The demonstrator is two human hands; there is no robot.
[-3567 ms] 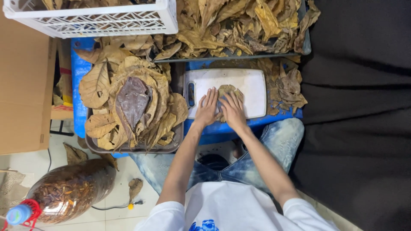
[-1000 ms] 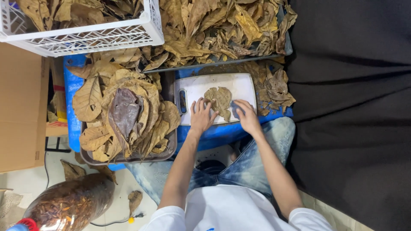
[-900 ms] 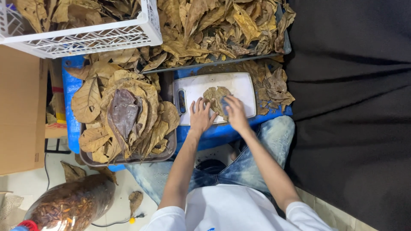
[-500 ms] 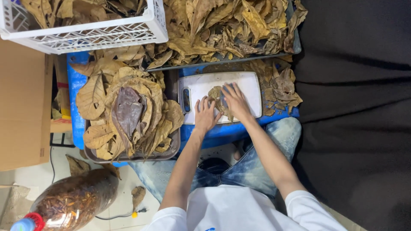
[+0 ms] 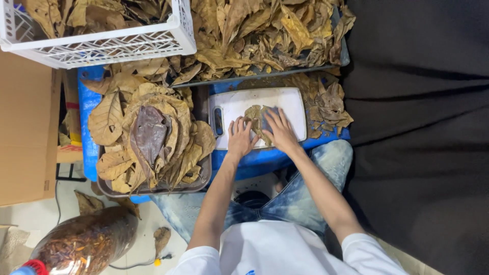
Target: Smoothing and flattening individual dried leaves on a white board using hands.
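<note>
A dried brown leaf (image 5: 254,115) lies on a white cutting board (image 5: 290,104) on a blue table. My left hand (image 5: 240,138) rests flat on the board at the leaf's near-left edge, fingers spread. My right hand (image 5: 278,130) presses flat on the leaf's right part, fingers apart. Neither hand grips anything.
A dark tray (image 5: 204,175) piled with large flattened leaves (image 5: 147,137) sits left of the board. Loose dry leaves (image 5: 265,30) heap behind it and at its right (image 5: 331,104). A white lattice crate (image 5: 102,43) stands far left, a cardboard box (image 5: 25,132) beside it, a filled plastic bottle (image 5: 84,244) on the floor. Black cloth (image 5: 423,127) hangs right.
My right hand slid from the board's right side onto the leaf and now presses it. My left hand stayed at the leaf's left edge. The camera shifted slightly.
</note>
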